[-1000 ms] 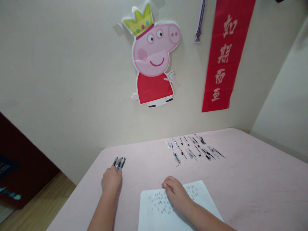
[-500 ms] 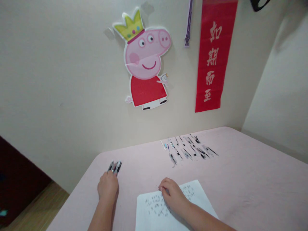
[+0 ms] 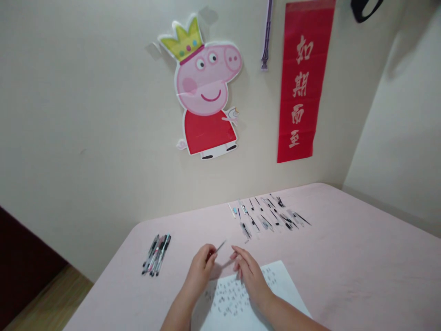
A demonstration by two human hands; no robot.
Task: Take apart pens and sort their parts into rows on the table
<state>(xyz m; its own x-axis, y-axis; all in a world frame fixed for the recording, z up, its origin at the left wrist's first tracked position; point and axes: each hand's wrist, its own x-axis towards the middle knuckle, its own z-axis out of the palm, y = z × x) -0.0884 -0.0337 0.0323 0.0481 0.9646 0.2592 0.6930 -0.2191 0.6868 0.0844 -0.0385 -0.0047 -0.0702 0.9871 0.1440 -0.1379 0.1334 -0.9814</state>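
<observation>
My left hand [image 3: 201,266] is closed around a thin pen [image 3: 219,246] whose tip points up and to the right, above the top edge of a white sheet of paper [image 3: 275,287] covered in scribbles. My right hand [image 3: 246,269] rests on that sheet just right of the left hand, fingers loosely bent with nothing visible in them. A bundle of several black pens [image 3: 156,254] lies on the pink table [image 3: 361,266] to the left, apart from both hands.
Several pen parts [image 3: 268,215] lie spread in rows near the table's far edge by the wall. A pig cut-out [image 3: 206,92] and a red banner [image 3: 303,82] hang on the wall. The table's left edge drops to a wooden floor [image 3: 44,303].
My left hand has left the bundle of pens and moved right to the paper, now holding one pen. The bundle lies free on the table. The right hand has barely moved.
</observation>
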